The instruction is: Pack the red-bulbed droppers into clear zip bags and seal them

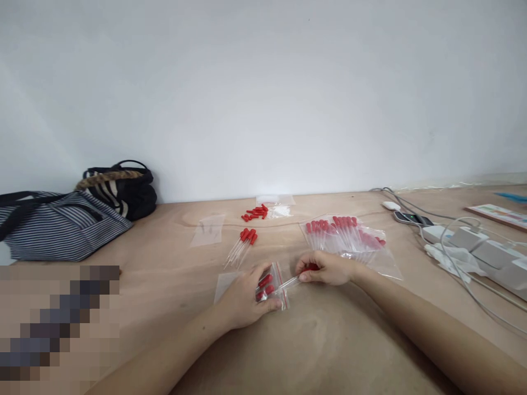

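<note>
My left hand (249,296) grips a clear zip bag (281,282) with a red stripe, its mouth facing right. Red dropper bulbs (267,287) show inside it, under my fingers. Between the fingers of my right hand (325,268) are glass droppers (290,283) with red bulbs, their clear tubes pointing left at the bag's mouth. How many I hold is hidden. Beyond my left hand lies a small bunch of red-bulbed droppers (248,236). Past my right hand are filled bags of droppers (343,226), overlapping each other.
Loose red bulbs (256,212) lie near the wall beside clear tubes (281,210). An empty clear bag (208,230) is flat at centre left. A striped bag (69,225) and a black bag (138,192) stand left. Cables and a power strip (489,252) occupy the right.
</note>
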Tool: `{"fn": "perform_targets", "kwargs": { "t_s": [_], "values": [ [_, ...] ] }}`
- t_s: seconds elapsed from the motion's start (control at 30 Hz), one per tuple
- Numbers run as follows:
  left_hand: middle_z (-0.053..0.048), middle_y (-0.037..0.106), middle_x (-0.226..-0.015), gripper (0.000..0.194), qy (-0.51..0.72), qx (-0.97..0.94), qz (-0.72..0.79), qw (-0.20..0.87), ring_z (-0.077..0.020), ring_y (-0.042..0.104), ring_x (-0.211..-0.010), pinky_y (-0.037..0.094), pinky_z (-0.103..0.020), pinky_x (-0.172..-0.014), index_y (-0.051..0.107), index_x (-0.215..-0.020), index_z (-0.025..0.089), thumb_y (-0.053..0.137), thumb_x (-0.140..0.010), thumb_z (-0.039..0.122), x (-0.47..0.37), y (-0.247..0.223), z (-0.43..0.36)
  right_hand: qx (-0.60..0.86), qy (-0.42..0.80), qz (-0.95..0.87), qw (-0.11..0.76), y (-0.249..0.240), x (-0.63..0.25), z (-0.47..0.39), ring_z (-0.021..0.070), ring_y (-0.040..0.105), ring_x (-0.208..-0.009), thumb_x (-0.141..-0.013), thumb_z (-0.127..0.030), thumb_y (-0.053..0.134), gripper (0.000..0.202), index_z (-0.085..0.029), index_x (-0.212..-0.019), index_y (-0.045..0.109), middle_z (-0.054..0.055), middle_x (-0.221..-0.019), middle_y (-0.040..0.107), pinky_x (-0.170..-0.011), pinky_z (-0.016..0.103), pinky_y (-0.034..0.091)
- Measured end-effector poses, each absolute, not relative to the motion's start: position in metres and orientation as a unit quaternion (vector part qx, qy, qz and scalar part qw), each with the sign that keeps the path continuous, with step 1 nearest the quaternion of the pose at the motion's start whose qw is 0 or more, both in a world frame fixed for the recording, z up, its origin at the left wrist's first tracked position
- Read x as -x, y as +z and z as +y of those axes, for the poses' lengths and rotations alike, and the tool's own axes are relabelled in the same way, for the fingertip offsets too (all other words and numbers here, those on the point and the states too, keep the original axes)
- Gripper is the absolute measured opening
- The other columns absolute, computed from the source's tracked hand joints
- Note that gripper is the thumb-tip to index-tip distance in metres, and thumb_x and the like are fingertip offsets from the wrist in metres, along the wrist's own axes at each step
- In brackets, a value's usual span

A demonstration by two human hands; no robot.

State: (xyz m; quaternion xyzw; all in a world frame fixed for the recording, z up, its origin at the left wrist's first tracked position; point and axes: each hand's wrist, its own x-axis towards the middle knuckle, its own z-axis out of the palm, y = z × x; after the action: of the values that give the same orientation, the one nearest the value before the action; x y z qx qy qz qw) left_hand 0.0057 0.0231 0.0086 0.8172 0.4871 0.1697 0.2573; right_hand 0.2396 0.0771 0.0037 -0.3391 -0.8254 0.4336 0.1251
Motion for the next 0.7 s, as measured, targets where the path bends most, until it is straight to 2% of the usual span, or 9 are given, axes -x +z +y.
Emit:
{"fn": "perform_targets", "kwargs": {
  "t_s": [0.43,0.7],
  "values": [
    [-0.008,0.054,-0.116,0.056,0.173,-0.819,0.483,0.257,-0.0241,0.052,-0.103,0.042,-0.036,-0.087,0.04,-0.116,0.02,0.064,-0.067,0.035,-0.006,0.007,0.024,0.391,0.383,-0.801,0.243,-0.007,-0.247,0.073,0.0115,0.049,-0.063,-0.076,-0.036,0.055,0.022,-0.015,-0.07,0.054,0.001,-0.068,0.056,-0.058,0.023,0.039],
    [-0.008,0.053,-0.118,0.057,0.169,-0.816,0.489,0.257,-0.0248,0.05,-0.106,0.041,-0.038,-0.088,0.039,-0.117,0.021,0.063,-0.067,0.035,-0.005,0.006,0.024,0.414,0.257,-0.841,0.234,-0.002,-0.263,0.083,0.0115,0.048,-0.063,-0.076,-0.03,0.054,0.017,-0.016,-0.069,0.056,0.001,-0.068,0.056,-0.059,0.023,0.037]
  ]
}}
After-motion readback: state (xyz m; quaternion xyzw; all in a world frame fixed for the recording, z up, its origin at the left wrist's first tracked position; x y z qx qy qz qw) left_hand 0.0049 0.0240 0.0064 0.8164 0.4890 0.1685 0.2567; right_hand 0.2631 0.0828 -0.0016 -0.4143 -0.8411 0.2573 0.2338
